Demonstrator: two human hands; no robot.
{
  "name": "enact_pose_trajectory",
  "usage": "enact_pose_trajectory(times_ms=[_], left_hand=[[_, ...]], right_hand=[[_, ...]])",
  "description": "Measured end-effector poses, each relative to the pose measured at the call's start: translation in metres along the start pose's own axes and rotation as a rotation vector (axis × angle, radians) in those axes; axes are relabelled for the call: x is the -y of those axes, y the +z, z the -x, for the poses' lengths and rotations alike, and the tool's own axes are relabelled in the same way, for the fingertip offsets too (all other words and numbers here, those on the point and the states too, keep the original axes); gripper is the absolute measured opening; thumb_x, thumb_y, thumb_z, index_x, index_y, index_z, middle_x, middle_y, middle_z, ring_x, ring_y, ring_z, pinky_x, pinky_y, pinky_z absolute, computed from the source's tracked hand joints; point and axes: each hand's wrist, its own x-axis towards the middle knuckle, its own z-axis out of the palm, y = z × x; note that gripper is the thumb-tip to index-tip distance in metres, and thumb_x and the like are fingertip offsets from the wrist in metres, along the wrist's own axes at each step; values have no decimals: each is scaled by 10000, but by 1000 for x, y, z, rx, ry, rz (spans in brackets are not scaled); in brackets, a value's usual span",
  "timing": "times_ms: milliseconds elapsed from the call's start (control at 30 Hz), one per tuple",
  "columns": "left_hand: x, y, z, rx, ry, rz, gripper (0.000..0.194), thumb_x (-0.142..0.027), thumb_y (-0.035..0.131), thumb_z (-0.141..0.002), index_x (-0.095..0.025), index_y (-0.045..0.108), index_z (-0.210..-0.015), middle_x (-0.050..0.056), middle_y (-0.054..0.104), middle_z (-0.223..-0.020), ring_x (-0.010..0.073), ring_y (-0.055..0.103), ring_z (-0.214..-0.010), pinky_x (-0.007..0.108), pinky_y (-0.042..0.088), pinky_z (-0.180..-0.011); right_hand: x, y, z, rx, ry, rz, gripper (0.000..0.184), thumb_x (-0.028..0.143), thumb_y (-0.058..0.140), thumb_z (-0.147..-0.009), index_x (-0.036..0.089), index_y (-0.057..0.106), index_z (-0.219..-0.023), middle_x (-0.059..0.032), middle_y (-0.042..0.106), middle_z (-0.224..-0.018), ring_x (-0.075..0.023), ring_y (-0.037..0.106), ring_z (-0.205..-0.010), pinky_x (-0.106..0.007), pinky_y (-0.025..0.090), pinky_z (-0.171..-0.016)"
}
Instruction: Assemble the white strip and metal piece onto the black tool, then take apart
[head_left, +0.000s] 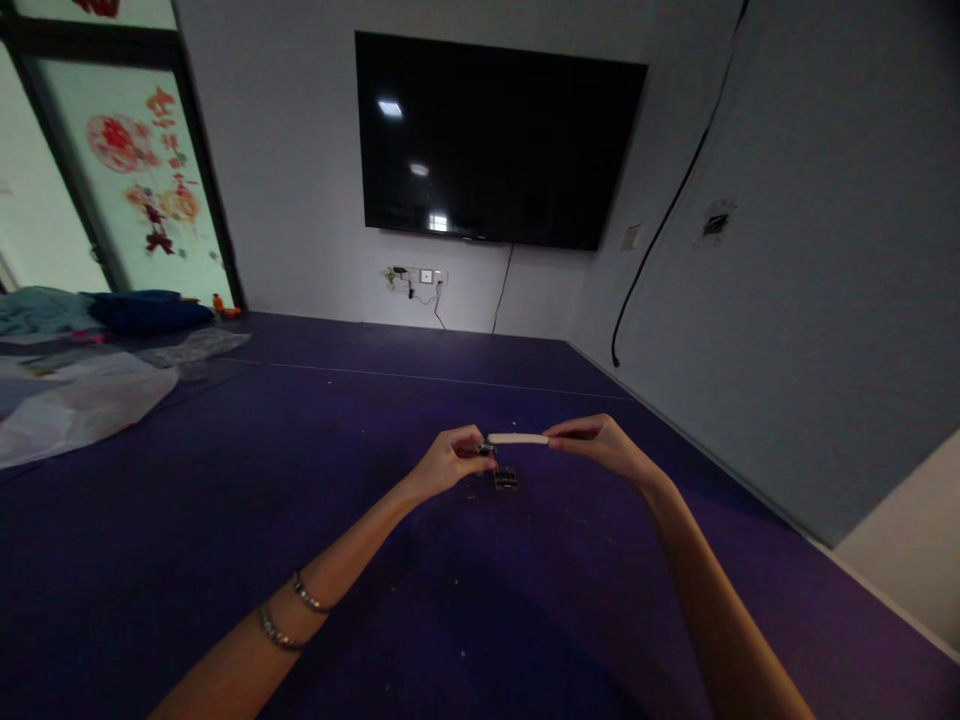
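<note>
Over the purple floor (pixel 300 560), a slim cream-coloured, slightly curved handle-like stick (pixel 519 438) spans the gap between my hands. My right hand (pixel 604 445) pinches its right end between thumb and fingertips. At the other end, my left hand (pixel 452 463) has thumb and fingers closed around a small dark and shiny piece (pixel 486 447), which touches or nearly touches the stick; I cannot tell whether they are joined. Just below my left fingertips lies a small dark rectangular object (pixel 505 479) with lighter marks, too small to identify. Two bracelets (pixel 279 628) circle my left forearm.
Clear plastic sheeting (pixel 90 405) and dark blue cloth (pixel 154 312) lie at the left, near a glass door (pixel 135 170). A television (pixel 499 140) hangs on the far wall. From the right wall dangles a black cable (pixel 660 225). Small white specks dot the floor.
</note>
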Motion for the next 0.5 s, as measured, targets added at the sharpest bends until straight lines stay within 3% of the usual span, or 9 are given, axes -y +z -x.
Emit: enact_pose_trajectory(times_ms=[133, 300, 500], left_hand=[[1, -1, 0, 4, 7, -5, 210, -232, 709, -640, -143, 525, -688, -8, 617, -676, 113, 573, -655, 262, 423, -650], [2, -1, -1, 11, 1, -12, 216, -240, 707, -645, -144, 515, -675, -8, 611, -683, 112, 567, -660, 266, 421, -660], [0, 0, -1, 9, 14, -20, 216, -235, 713, -638, -142, 521, -676, -13, 598, -654, 113, 555, -645, 246, 401, -612]], right_hand=[[4, 1, 0, 19, -31, 21, 267, 374, 673, -673, 207, 727, -874, -51, 715, -860, -208, 640, -797, -322, 481, -725], [7, 0, 3, -58, -13, 35, 264, 389, 673, -671, 208, 731, -854, -52, 715, -849, -211, 642, -796, -318, 481, -714], [17, 3, 3, -21, -72, 71, 245, 379, 661, -691, 217, 729, -861, -44, 712, -841, -193, 634, -772, -300, 470, -687]])
